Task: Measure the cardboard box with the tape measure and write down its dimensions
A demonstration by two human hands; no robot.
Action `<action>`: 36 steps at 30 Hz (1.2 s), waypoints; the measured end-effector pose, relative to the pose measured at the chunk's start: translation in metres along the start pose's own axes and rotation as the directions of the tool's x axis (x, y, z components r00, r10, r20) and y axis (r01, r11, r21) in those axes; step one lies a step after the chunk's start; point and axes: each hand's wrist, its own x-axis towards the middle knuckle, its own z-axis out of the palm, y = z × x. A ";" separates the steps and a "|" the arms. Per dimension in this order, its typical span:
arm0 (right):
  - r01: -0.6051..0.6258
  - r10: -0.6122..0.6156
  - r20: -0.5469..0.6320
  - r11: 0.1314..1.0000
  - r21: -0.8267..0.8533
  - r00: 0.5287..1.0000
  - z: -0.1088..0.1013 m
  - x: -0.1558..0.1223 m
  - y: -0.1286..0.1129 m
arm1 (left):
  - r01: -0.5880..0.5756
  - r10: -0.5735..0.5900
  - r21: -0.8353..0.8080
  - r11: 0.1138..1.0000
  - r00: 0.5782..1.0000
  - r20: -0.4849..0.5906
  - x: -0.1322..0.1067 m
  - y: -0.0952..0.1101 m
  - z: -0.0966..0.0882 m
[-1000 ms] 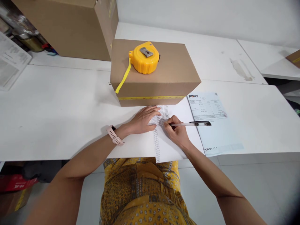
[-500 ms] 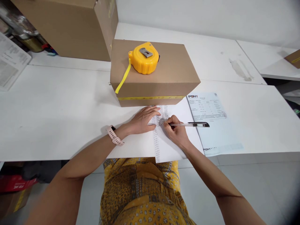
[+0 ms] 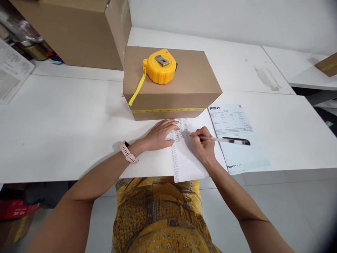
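My left hand (image 3: 159,134) lies flat with fingers stretched out on a white sheet (image 3: 184,161) filled with small handwritten figures. My right hand (image 3: 203,147) is closed on a clear pen (image 3: 226,140), its tip on the sheet near the column of figures. Just beyond the sheet stands a small cardboard box (image 3: 171,84) with yellow tape along its front. A yellow tape measure (image 3: 159,65) rests on top of the box, its strap hanging over the left corner. A pink watch is on my left wrist.
A pale blue printed form (image 3: 237,137) lies right of the white sheet. A large cardboard box (image 3: 79,28) stands at the back left, with papers (image 3: 10,70) and metal items beside it. Another box corner (image 3: 328,64) shows far right on the white table (image 3: 52,123).
My right hand has slid a little to the right along the sheet with the pen. The left hand has stayed put.
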 end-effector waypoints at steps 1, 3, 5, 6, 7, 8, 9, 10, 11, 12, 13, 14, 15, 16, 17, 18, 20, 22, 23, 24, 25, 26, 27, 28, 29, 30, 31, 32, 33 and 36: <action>0.017 -0.020 -0.087 0.999 -0.031 0.996 -0.003 0.002 0.001 | 0.004 -0.004 -0.001 1.000 1.000 0.005 0.000 0.000 0.000; 0.049 -0.079 -0.223 0.989 -0.138 0.972 -0.010 0.006 0.006 | 0.011 -0.011 -0.005 1.000 1.000 0.015 0.000 0.001 -0.001; 0.063 -0.148 -0.271 0.952 -0.300 0.951 -0.017 0.010 0.013 | 0.013 -0.013 -0.006 1.000 1.000 0.019 0.000 0.002 -0.003; 0.061 -0.174 -0.264 0.920 -0.386 0.949 -0.019 0.011 0.017 | 0.012 -0.012 -0.003 1.000 1.000 0.019 0.000 0.002 -0.003; 0.057 -0.190 -0.243 0.883 -0.466 0.951 -0.021 0.011 0.022 | 0.010 -0.010 0.001 1.000 1.000 0.019 -0.001 0.002 -0.004; 0.053 -0.196 -0.212 0.841 -0.538 0.958 -0.022 0.011 0.026 | 0.007 -0.007 0.008 1.000 1.000 0.019 -0.001 0.002 -0.004; 0.050 -0.194 -0.179 0.800 -0.597 0.965 -0.023 0.011 0.029 | 0.001 -0.002 0.015 1.000 1.000 0.019 -0.001 0.001 -0.003; 0.049 -0.187 -0.147 0.763 -0.645 0.971 -0.023 0.010 0.032 | -0.006 0.006 0.024 1.000 1.000 0.015 -0.001 0.000 -0.003; 0.051 -0.183 -0.123 0.728 -0.683 0.975 -0.022 0.010 0.034 | -0.017 0.016 0.034 0.999 1.000 0.009 -0.001 -0.002 -0.001; 0.054 -0.185 -0.107 0.698 -0.714 0.977 -0.021 0.010 0.035 | -0.028 0.028 0.049 0.998 1.000 -0.005 -0.001 -0.003 0.001; 0.055 -0.188 -0.100 0.675 -0.735 0.977 -0.020 0.010 0.035 | -0.041 0.043 0.068 0.997 0.999 -0.028 -0.002 -0.004 0.003; 0.053 -0.192 -0.100 0.659 -0.750 0.976 -0.019 0.010 0.035 | -0.054 0.060 0.092 0.994 0.996 -0.059 -0.002 -0.005 0.005; 0.050 -0.195 -0.104 0.650 -0.759 0.975 -0.018 0.010 0.035 | -0.070 0.082 0.119 0.990 0.992 -0.098 -0.003 -0.004 0.006; 0.045 -0.198 -0.110 0.646 -0.762 0.974 -0.017 0.010 0.034 | -0.084 0.105 0.148 0.985 0.984 -0.142 -0.004 -0.003 0.005; 0.041 -0.200 -0.117 0.646 -0.762 0.973 -0.017 0.010 0.034 | -0.096 0.128 0.175 0.980 0.975 -0.184 -0.005 0.000 0.003; 0.038 -0.202 -0.124 0.648 -0.760 0.971 -0.017 0.010 0.034 | -0.100 0.145 0.198 0.975 0.963 -0.227 -0.006 0.005 -0.002; 0.041 -0.207 -0.128 0.656 -0.754 0.970 -0.016 0.010 0.035 | -0.077 0.153 0.229 0.970 0.929 -0.336 -0.007 0.018 -0.019; 0.044 -0.212 -0.130 0.662 -0.748 0.969 -0.016 0.010 0.036 | -0.013 0.137 0.238 0.971 0.847 -0.513 -0.005 0.034 -0.045; 0.044 -0.216 -0.134 0.663 -0.747 0.967 -0.015 0.010 0.036 | 0.023 0.131 0.237 0.971 0.778 -0.614 -0.002 0.042 -0.061; 0.043 -0.221 -0.142 0.664 -0.746 0.965 -0.015 0.010 0.036 | 0.058 0.126 0.231 0.971 0.698 -0.705 0.002 0.049 -0.077; 0.039 -0.228 -0.152 0.664 -0.747 0.962 -0.015 0.010 0.036 | 0.087 0.121 0.226 0.970 0.633 -0.765 0.008 0.054 -0.093; 0.035 -0.233 -0.161 0.662 -0.749 0.959 -0.014 0.009 0.035 | 0.113 0.104 0.210 0.971 0.594 -0.798 0.014 0.057 -0.107; 0.031 -0.235 -0.166 0.659 -0.751 0.958 -0.014 0.009 0.034 | 0.141 0.061 0.177 0.974 0.589 -0.806 0.021 0.058 -0.119; 0.028 -0.233 -0.167 0.656 -0.754 0.958 -0.014 0.008 0.033 | 0.173 -0.004 0.129 0.976 0.614 -0.790 0.028 0.056 -0.129; 0.025 -0.228 -0.166 0.655 -0.755 0.959 -0.014 0.007 0.032 | 0.213 -0.085 0.074 0.974 0.652 -0.754 0.034 0.053 -0.136; 0.022 -0.221 -0.165 0.658 -0.753 0.961 -0.014 0.007 0.031 | 0.258 -0.169 0.020 0.966 0.689 -0.705 0.040 0.048 -0.141; 0.019 -0.215 -0.167 0.665 -0.747 0.962 -0.014 0.007 0.031 | 0.300 -0.241 -0.023 0.954 0.715 -0.656 0.045 0.043 -0.144; 0.017 -0.209 -0.170 0.675 -0.737 0.963 -0.014 0.006 0.031 | 0.332 -0.290 -0.051 0.942 0.728 -0.621 0.048 0.039 -0.145; 0.015 -0.204 -0.175 0.690 -0.723 0.963 -0.015 0.007 0.030 | 0.349 -0.312 -0.063 0.935 0.726 -0.613 0.050 0.035 -0.144; 0.027 -0.219 -0.224 0.769 -0.638 0.950 -0.016 0.007 0.029 | 0.314 -0.277 -0.076 0.946 0.668 -0.691 0.046 0.039 -0.133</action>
